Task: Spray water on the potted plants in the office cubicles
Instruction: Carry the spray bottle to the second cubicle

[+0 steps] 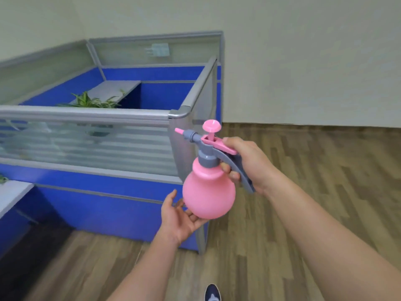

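A round pink plastic spray bottle (208, 192) with a grey pump head is being held upright in the air, just outside the corner of a blue cubicle partition (112, 205) topped with frosted glass. Its grey handle is being gripped by the right hand (247, 164), the fingers (233, 175) being curled shut around it and the thumb being laid over the pink trigger lever. The bottle's rounded base is being supported from below by the left hand (180, 218), whose fingers are being kept open and cupped, palm up. The pink nozzle (179, 130) is being pointed left, towards the partition. A green leafy potted plant (93, 102) is being shown beyond the glass, apparently on the grey surface (117, 89) inside the cubicle; its pot is blurred. A wooden floor (303, 170) is being stood on.
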`<state>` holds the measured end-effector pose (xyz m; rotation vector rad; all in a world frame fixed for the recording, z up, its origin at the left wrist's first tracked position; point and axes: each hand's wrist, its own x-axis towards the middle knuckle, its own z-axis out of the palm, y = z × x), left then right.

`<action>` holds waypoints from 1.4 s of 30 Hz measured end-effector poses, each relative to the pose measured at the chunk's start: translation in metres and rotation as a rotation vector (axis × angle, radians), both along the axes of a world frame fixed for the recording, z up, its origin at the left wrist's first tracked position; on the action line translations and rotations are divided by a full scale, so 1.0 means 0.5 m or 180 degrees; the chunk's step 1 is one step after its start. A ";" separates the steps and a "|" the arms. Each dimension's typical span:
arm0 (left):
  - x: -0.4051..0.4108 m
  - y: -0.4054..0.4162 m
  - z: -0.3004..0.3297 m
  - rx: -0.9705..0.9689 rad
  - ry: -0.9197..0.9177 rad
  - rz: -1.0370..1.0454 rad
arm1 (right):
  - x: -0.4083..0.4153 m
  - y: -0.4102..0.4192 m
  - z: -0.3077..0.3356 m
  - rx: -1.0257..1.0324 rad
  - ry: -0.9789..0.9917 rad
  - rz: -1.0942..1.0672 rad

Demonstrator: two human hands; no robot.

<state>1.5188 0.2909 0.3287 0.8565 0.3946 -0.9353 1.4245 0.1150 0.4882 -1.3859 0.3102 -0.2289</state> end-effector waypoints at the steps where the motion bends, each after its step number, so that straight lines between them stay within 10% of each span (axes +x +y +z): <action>1: 0.004 -0.036 -0.003 0.0015 0.0011 -0.0123 | -0.005 -0.034 -0.002 -0.0001 -0.0004 -0.0080; 19: 0.221 -0.693 0.003 0.0196 -0.0175 -0.1206 | 0.134 -0.581 -0.010 -0.0002 0.0053 -0.1396; 42: 0.696 -1.411 0.021 0.0152 -0.0433 -0.0328 | 0.679 -1.372 0.010 -0.0121 -0.0036 -0.0542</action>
